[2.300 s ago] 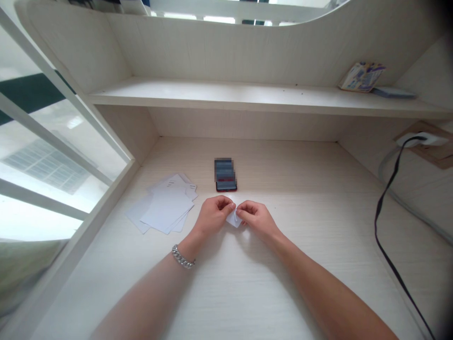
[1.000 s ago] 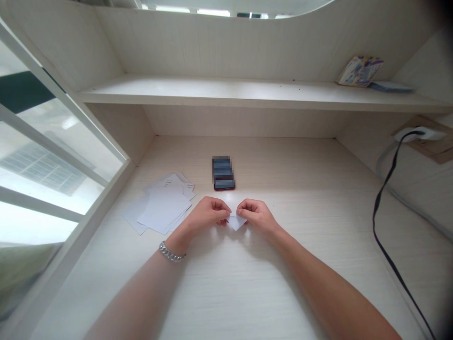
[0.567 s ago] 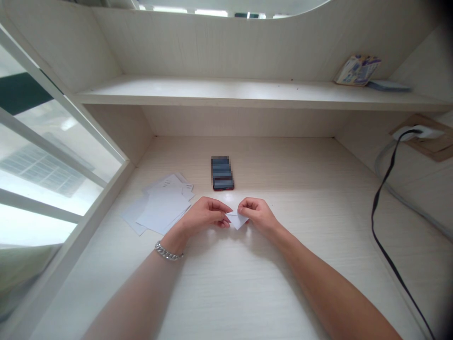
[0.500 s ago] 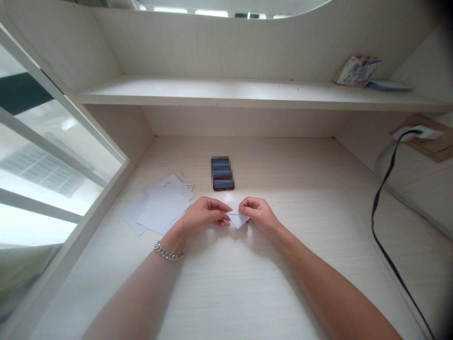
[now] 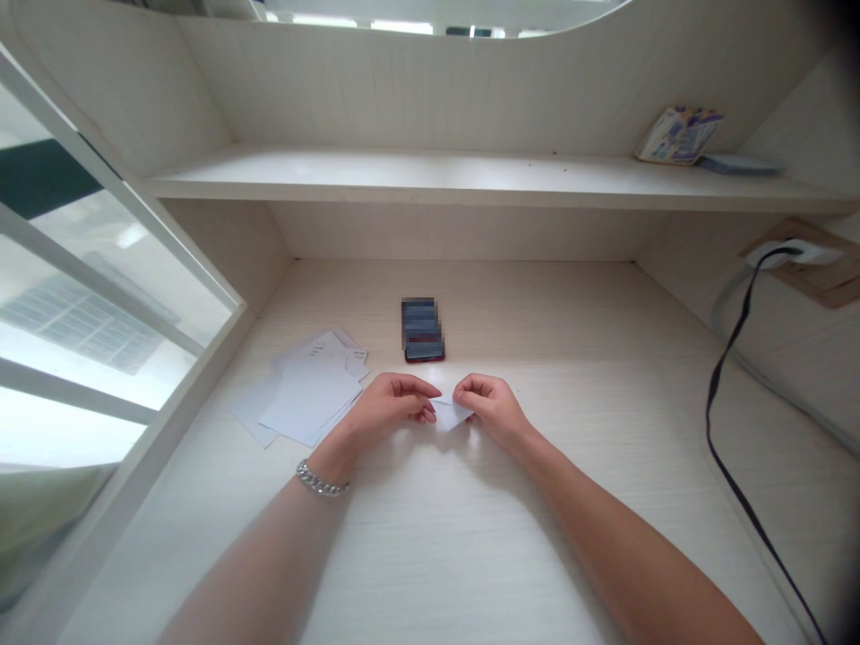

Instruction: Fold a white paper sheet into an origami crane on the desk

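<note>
A small folded piece of white paper (image 5: 449, 415) is between my two hands, just above or on the desk; the exact gap cannot be told. My right hand (image 5: 494, 408) pinches its right side between thumb and bent fingers. On the other side, my left hand (image 5: 393, 405) has its fingertips around the paper's left corner, with thumb and forefinger slightly apart. A silver chain bracelet (image 5: 322, 480) circles my left wrist. Beyond the hands lies a dark phone (image 5: 422, 330), its screen blurred out.
Loose white sheets (image 5: 305, 390) overlap on the desk (image 5: 430, 555) left of my left hand. A shelf (image 5: 430, 170) runs across the back, bearing a small patterned box (image 5: 678, 134). At right, a black cable (image 5: 712, 394) hangs from a wall socket (image 5: 816, 260). A barred window frame (image 5: 167, 408) borders the left side.
The folded paper's lower tip has shifted slightly up and left, with a small tilt of the paper. Both hands stay nearly in place.
</note>
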The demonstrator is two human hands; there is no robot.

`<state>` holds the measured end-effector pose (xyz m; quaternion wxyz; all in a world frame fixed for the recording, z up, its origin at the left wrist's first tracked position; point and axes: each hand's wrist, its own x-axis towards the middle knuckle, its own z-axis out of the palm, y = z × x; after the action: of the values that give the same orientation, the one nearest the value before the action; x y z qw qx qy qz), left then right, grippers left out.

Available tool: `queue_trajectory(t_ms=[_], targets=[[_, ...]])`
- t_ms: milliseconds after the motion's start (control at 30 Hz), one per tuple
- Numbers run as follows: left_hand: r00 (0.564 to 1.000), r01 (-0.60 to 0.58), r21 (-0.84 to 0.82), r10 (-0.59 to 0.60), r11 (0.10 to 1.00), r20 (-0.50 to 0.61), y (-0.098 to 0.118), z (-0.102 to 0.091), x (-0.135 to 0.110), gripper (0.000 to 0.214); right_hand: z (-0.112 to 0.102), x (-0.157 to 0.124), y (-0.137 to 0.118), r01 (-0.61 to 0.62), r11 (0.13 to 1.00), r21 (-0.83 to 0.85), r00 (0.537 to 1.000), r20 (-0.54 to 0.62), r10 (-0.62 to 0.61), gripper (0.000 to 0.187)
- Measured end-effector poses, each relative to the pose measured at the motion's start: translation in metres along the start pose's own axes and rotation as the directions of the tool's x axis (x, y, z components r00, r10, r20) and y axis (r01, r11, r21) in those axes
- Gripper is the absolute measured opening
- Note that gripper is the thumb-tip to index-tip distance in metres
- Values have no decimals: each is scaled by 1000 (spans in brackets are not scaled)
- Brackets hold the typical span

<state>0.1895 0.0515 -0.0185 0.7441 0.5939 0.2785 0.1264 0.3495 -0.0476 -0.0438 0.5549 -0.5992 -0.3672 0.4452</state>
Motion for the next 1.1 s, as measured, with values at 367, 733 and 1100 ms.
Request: queue_trajectory(t_ms=[367, 733, 1100], targets=[[926, -189, 85, 206, 978, -317, -10, 10, 12, 28, 6, -3, -4, -16, 997, -75, 998, 60, 20, 21], [945, -184, -69, 157, 981, -285, -14, 22, 12, 47, 8, -3, -3, -4, 998, -67, 1000, 20, 5, 25], [934, -192, -15, 178, 981, -311, -15, 21, 11, 46, 7, -4, -7, -10, 997, -81, 998, 64, 15, 27]])
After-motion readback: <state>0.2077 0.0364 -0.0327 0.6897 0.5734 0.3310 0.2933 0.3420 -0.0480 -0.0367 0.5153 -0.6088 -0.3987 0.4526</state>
